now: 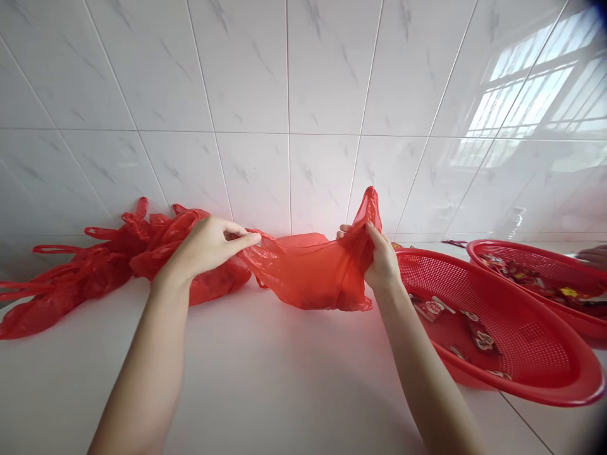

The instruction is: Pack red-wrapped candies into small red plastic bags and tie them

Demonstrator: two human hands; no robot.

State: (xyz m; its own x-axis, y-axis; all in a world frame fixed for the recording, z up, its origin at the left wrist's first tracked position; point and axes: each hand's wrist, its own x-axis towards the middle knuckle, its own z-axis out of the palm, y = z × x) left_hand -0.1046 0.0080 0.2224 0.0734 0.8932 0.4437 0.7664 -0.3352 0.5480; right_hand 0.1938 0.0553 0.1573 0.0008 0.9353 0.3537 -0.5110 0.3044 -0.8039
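A thin red plastic bag (303,278) is stretched sideways between my two hands, just above the white counter. My left hand (208,243) pinches its left edge between thumb and fingers. On the other side my right hand (382,256) grips the bunched right end, and a gathered tip of the bag sticks up above the fingers. The bag is see-through; whether something lies inside I cannot tell. Behind and beside my left hand several filled red plastic bags (104,259) are heaped, with handle loops sticking out.
A red perforated basket (526,328) with a few small wrapped packets (481,335) stands right of my right arm. Beyond it, a second red basket (478,248) holds more packets. White wall tiles (322,76) rise behind the white counter (265,373).
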